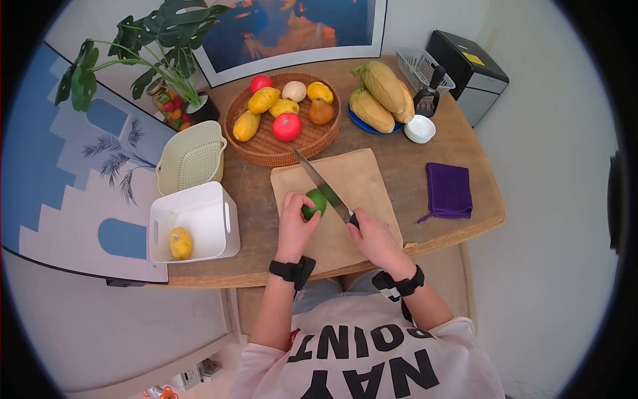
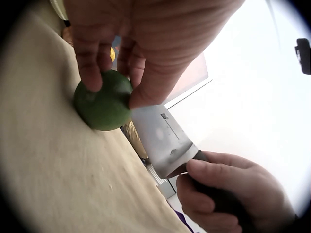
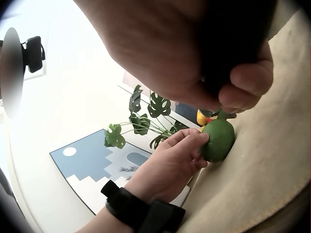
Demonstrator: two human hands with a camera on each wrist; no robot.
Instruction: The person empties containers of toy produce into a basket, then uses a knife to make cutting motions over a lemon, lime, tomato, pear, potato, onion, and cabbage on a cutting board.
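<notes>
In the head view, my left hand (image 1: pixel 296 223) holds a round green fruit (image 1: pixel 312 205) against a tan mat (image 1: pixel 359 176), thumb on one side and fingertips on the other. My right hand (image 1: pixel 380 245) grips the dark handle of a kitchen knife (image 1: pixel 311 173), its broad blade slanting away to the far left, just right of the fruit. The left wrist view shows the blade (image 2: pixel 160 138) raised beside the whole fruit (image 2: pixel 104 109), close by the left thumb. From the right wrist, the fruit (image 3: pixel 218 141) shows pinched at the mat, while most of the knife is hidden.
Beyond the mat stands a wicker basket (image 1: pixel 238 143) of fruit. To the left are a cream basket (image 1: pixel 193 159) and a white bin (image 1: pixel 229 226) holding a yellow fruit (image 1: pixel 181 243). Rightward lie a purple cloth (image 1: pixel 449 191), white bowls (image 1: pixel 420 129) and large pale-yellow produce (image 1: pixel 382 86) on a blue plate.
</notes>
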